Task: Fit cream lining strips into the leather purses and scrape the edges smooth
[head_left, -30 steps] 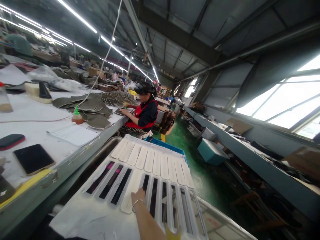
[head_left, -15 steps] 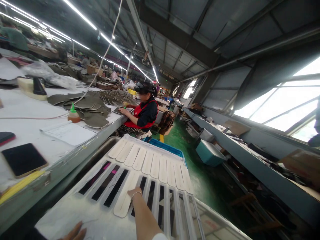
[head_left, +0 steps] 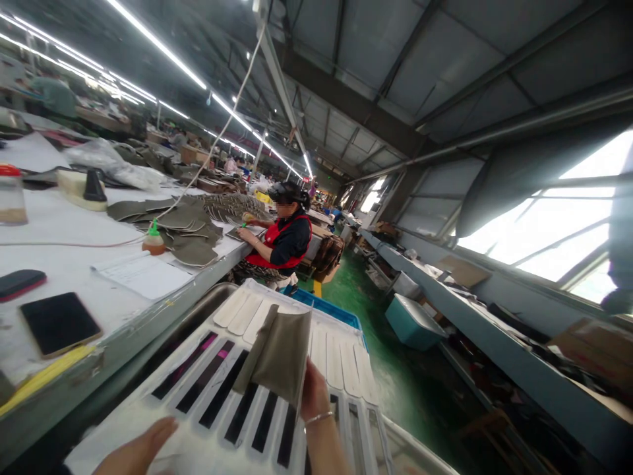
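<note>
My right hand [head_left: 313, 390] is closed on the lower edge of an olive-grey fabric piece [head_left: 281, 353] and holds it up over a white slotted tray [head_left: 341, 361]. The tray carries white strips at its far end and dark slots nearer me. My left hand [head_left: 134, 449] rests flat and open on the near left part of the tray, fingers stretched out. A thin bracelet circles my right wrist.
A long white worktable [head_left: 64, 231] runs along the left with a dark phone [head_left: 59, 323], a paper sheet, a glue bottle [head_left: 153, 239] and several olive fabric pieces. A co-worker in a red apron [head_left: 283, 241] sits further along. A green-floored aisle and shelves lie right.
My right hand left the white strip on the tray and now lifts an olive-grey fabric piece. My left hand has come further onto the tray's near edge.
</note>
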`<state>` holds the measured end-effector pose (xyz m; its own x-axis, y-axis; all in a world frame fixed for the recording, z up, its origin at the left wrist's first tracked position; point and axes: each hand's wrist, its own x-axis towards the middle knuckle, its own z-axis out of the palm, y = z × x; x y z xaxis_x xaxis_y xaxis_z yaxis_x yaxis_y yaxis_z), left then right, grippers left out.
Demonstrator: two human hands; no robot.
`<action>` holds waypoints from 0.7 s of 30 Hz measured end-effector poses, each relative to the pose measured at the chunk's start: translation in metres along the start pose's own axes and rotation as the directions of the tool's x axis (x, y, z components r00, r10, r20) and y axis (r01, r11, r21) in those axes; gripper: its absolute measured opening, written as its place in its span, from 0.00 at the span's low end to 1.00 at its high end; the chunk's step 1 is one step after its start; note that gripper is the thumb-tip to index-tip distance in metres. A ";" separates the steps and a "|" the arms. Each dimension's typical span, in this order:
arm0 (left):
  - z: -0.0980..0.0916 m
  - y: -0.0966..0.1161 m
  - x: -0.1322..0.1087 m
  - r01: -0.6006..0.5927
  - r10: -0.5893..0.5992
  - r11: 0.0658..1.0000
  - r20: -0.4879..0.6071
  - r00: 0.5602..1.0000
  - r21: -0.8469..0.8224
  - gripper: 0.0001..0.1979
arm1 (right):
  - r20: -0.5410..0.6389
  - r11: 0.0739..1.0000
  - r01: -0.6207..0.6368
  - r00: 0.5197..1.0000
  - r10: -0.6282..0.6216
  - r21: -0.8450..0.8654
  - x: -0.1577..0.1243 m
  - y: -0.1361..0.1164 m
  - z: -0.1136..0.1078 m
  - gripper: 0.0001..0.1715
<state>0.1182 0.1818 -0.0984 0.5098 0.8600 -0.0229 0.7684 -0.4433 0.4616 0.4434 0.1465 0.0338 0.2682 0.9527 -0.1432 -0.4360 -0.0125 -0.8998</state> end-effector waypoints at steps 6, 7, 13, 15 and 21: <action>-0.127 0.119 -0.037 -0.522 0.531 0.845 -0.304 0.791 0.116 0.49 | 0.191 0.979 -0.154 0.973 0.127 0.134 -0.074 -0.010 0.069 0.21; -0.137 0.136 -0.044 -0.547 0.552 0.830 -0.303 0.777 0.111 0.46 | 0.255 0.981 -0.170 0.957 0.141 0.095 -0.088 -0.010 0.082 0.24; -0.182 0.159 -0.081 -0.341 0.294 0.903 -0.204 0.934 -0.262 0.18 | 0.386 0.729 0.321 0.919 -0.084 -0.605 -0.163 -0.058 0.104 0.37; -0.203 0.160 -0.099 -0.339 0.313 0.875 -0.132 0.941 -0.345 0.17 | 0.494 0.309 0.574 0.816 -0.301 -0.759 -0.177 -0.073 0.097 0.47; -0.239 0.181 -0.154 -0.330 0.340 0.888 -0.024 0.940 -0.320 0.13 | 0.768 0.041 0.772 0.636 -0.075 -0.634 -0.197 -0.057 0.087 0.55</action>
<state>0.0867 0.0297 0.2003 0.7317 0.6634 0.1566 0.3907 -0.5964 0.7012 0.3405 -0.0135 0.1495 -0.4571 0.8398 0.2929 0.7339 0.5422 -0.4092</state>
